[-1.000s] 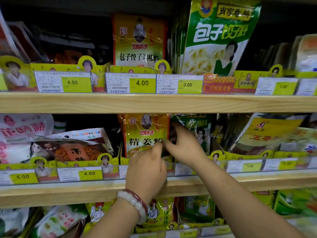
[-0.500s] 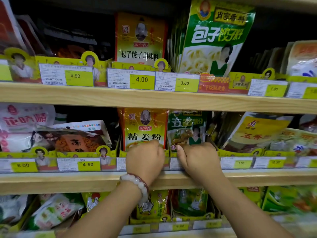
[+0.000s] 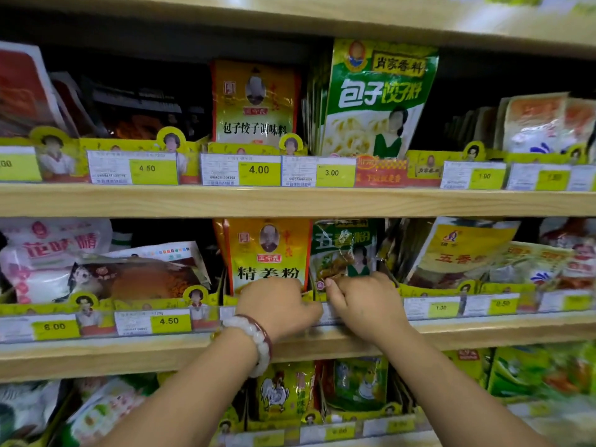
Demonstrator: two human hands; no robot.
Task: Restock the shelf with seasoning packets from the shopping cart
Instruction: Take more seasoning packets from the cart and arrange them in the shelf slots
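A yellow seasoning packet stands upright at the front of the middle shelf, with a green seasoning packet just to its right. My left hand, with a bead bracelet on the wrist, is curled at the yellow packet's lower edge and covers it; its fingertips are hidden. My right hand is curled at the foot of the green packet, thumb and forefinger pinching its lower left corner. The two hands almost touch over the price rail. The shopping cart is out of view.
The upper shelf carries another yellow packet and a tall green-and-white packet. White and brown packets lie to the left, yellow ones to the right. The lower shelf holds chicken-print packets.
My right hand has come out from between the two packets and dropped to the green packet's foot. My left hand sank to the yellow packet's lower edge. The green packet's face now shows.
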